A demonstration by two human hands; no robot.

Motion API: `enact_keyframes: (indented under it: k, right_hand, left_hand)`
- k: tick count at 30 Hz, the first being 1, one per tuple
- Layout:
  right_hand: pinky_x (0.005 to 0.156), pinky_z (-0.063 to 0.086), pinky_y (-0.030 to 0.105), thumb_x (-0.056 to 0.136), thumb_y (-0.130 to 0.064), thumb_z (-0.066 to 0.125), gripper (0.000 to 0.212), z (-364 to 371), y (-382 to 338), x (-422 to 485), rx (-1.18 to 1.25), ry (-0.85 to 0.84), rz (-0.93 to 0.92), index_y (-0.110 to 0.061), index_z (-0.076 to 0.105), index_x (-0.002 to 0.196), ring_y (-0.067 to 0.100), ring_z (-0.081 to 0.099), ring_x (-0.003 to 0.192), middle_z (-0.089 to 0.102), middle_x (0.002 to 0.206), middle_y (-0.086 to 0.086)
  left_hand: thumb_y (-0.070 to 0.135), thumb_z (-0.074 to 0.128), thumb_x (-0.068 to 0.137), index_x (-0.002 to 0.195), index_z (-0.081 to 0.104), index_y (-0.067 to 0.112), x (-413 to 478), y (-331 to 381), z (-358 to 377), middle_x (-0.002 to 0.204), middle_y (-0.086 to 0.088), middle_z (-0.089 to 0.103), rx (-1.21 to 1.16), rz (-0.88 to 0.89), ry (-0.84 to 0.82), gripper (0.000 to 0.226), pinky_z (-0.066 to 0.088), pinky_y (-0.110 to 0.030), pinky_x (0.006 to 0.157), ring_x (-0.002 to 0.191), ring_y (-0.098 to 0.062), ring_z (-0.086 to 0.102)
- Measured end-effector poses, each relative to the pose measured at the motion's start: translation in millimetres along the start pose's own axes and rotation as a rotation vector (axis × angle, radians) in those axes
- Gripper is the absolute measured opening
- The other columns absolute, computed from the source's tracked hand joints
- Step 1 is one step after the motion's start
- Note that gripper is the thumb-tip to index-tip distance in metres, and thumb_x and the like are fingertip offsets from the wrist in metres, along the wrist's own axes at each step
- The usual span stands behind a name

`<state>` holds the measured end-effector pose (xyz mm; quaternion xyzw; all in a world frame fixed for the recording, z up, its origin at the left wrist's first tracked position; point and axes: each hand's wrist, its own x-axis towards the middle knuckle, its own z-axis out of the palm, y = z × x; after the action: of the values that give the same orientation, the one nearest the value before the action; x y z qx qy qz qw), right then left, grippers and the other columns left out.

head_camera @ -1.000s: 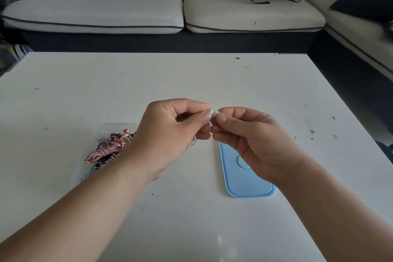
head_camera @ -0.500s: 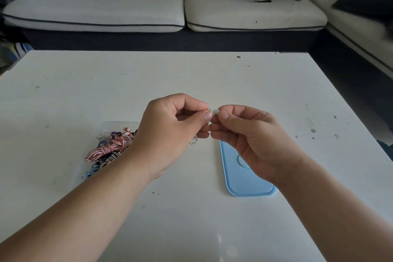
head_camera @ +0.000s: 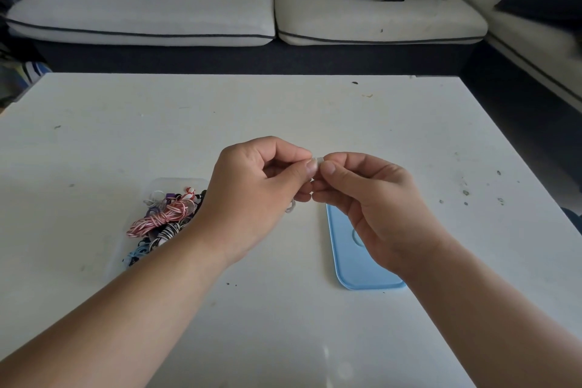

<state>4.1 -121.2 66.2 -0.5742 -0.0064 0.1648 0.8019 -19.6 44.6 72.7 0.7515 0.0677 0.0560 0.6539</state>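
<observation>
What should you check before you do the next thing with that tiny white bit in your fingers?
1. Is the small whitish piece pinched by the left hand and the right hand? ok.
2. What is the piece, and is it done up? cannot tell, too small.
3. Is the pale loop under the left hand joined to the piece? cannot tell.
4. Is the clear plastic box of coiled striped cords open? ok.
5. Is the light blue rectangular plastic lid flat on the white table, apart from the box? ok.
</observation>
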Motion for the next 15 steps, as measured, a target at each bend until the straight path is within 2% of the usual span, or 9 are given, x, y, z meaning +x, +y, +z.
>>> enact_keyframes:
  k: [2, 4, 9, 15]
  right_hand:
    - [0.079, 0.061, 0.03, 0.095, -0.001, 0.064, 0.01, 1.6, -0.2, -0.7, 0.032, 0.008, 0.008, 0.005, 0.072, 0.093, 0.029, 0.073, 0.083, 0.074, 0.087, 0.022]
    - [0.08, 0.062, 0.032, 0.094, -0.003, 0.065, 0.011, 3.6, -0.2, -1.3, 0.054, 0.023, 0.01, 0.006, 0.072, 0.095, 0.031, 0.074, 0.083, 0.074, 0.089, 0.024]
    - [0.081, 0.063, 0.037, 0.093, -0.001, 0.068, 0.009, 5.2, 1.0, -0.7, 0.007, 0.112, -0.011, 0.002, 0.075, 0.089, 0.032, 0.073, 0.083, 0.074, 0.087, 0.023]
    - [0.072, 0.061, 0.031, 0.095, -0.004, 0.066, 0.011, 6.3, -1.7, 1.0, 0.038, 0.082, 0.021, 0.004, 0.071, 0.09, 0.029, 0.074, 0.075, 0.072, 0.085, 0.022]
  left_hand:
    - [0.012, 0.077, 0.091, 0.09, 0.077, 0.015, 0.7, -0.2, 0.1, 0.07, -0.005, 0.077, -0.009, -0.005, 0.024, 0.003, 0.05, -0.022, 0.051, 0.065, -0.02, 0.076]
    - [0.011, 0.077, 0.091, 0.09, 0.077, 0.015, 1.2, -0.4, 0.3, 0.07, -0.005, 0.077, -0.024, -0.01, 0.036, 0.003, 0.048, -0.02, 0.05, 0.061, -0.017, 0.075]
    - [0.007, 0.073, 0.094, 0.093, 0.077, 0.013, 2.1, -0.9, -0.7, 0.07, -0.007, 0.077, -0.058, -0.019, 0.042, 0.007, 0.048, -0.022, 0.05, 0.057, -0.015, 0.072]
    - [0.01, 0.074, 0.093, 0.09, 0.079, 0.016, 1.0, -0.8, -3.4, 0.072, -0.01, 0.077, -0.072, -0.029, 0.042, 0.008, 0.052, -0.031, 0.053, 0.058, -0.017, 0.07]
